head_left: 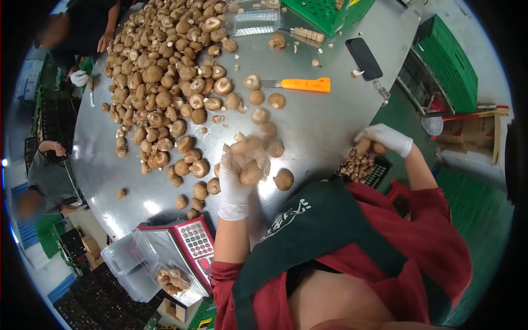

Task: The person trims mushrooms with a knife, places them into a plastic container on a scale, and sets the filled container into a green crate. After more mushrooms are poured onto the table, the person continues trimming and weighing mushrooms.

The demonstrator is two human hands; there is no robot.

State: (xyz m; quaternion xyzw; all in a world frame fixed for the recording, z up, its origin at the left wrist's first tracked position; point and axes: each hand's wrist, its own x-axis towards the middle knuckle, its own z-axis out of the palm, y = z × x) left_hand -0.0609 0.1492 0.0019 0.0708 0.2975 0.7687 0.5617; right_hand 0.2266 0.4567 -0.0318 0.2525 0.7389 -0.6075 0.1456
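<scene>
My left hand (242,168), in a white glove, is closed around mushrooms (251,174) above the metal table, its fingers a little blurred. Out to the right, my right hand (379,137), also gloved, holds mushrooms (363,146) over a dark crate (378,171) filled with small mushrooms and stems. A large pile of brown mushrooms (154,74) covers the far left part of the table. Several loose mushrooms lie around my left hand, one (284,179) just right of it. An orange-handled knife (305,84) rests beyond them.
A red scale (195,242) bears a tray of mushrooms (172,279), beside stacked clear trays (124,264). Farther off are a wooden-handled knife (308,35), a black phone (364,58) and a green basket (330,16). Two people stand across the table at left.
</scene>
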